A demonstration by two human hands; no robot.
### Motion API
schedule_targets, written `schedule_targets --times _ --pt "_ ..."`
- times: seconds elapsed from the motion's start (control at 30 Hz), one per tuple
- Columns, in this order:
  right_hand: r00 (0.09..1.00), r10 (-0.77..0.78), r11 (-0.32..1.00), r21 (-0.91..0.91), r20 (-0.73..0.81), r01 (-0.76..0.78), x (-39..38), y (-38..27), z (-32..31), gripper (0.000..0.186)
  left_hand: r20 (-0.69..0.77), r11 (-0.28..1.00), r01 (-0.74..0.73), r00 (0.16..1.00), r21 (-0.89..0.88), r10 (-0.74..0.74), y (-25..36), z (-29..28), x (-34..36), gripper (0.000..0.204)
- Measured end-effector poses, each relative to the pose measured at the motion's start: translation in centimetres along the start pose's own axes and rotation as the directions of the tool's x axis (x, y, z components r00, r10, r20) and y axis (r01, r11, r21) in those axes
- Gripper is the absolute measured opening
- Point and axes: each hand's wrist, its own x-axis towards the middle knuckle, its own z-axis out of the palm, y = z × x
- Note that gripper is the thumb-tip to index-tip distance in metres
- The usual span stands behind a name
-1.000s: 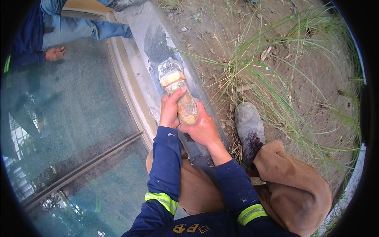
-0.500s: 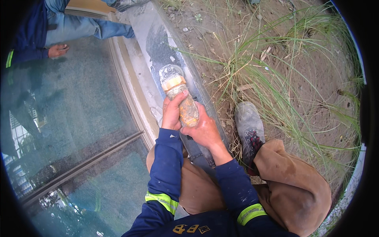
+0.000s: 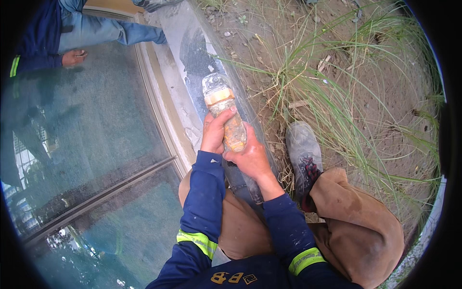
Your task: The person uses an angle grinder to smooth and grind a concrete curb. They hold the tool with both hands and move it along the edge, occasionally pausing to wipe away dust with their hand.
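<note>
A dusty, plaster-caked angle grinder (image 3: pixel 227 114) with a worn orange body lies over the concrete ledge (image 3: pixel 169 21), its head pointing away from me. My left hand (image 3: pixel 215 131) wraps the middle of the body from the left, thumb across the top. Around the rear end closes my right hand (image 3: pixel 251 155). The grinder's head sits over the dark, smoothed strip (image 3: pixel 196 52) of the ledge; the disc underneath is mostly hidden. Pale dust coats the tool.
A window pane (image 3: pixel 91 111) in a frame (image 3: pixel 159 101) runs along the left. Sandy soil with long grass (image 3: pixel 332 111) borders the ledge on the right, beside my shoe (image 3: pixel 304 159). At the upper left, another person's hand (image 3: pixel 73 57) and jeans-clad leg (image 3: pixel 103 30) are close to the glass.
Both my hands have shifted the grinder slightly to the right, and its head has moved a little away from me. My grip looks the same.
</note>
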Motion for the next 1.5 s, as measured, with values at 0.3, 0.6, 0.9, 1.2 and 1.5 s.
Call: schedule_targets --times 0.3,0.6,0.9,1.2,1.5 --pt "0.999 -0.003 1.0 0.015 0.032 0.003 0.3 -0.6 -0.8 0.095 -0.012 1.0 0.005 1.0 0.021 -0.005 0.1 0.3 0.2 0.031" --pt "0.997 0.047 0.998 -0.035 0.068 -0.044 0.8 -1.7 -1.4 0.093 -0.035 1.0 -0.012 0.999 0.01 0.012 0.3 0.4 0.7 0.03" --pt "0.997 0.024 0.999 -0.045 0.067 -0.021 1.1 -1.5 -1.0 0.093 -0.043 1.0 -0.009 0.999 -0.004 0.009 0.5 0.3 0.8 0.03" --pt "0.999 0.017 0.998 -0.055 0.044 -0.014 0.6 -1.3 0.2 0.092 -0.011 1.0 0.027 1.0 -0.003 -0.027 0.5 -1.0 0.4 0.032" --pt "1.0 -0.007 0.999 -0.041 0.027 0.008 1.9 -1.9 -0.2 0.092 -0.004 1.0 0.0 1.0 0.026 0.0 1.2 -0.4 2.2 0.032"
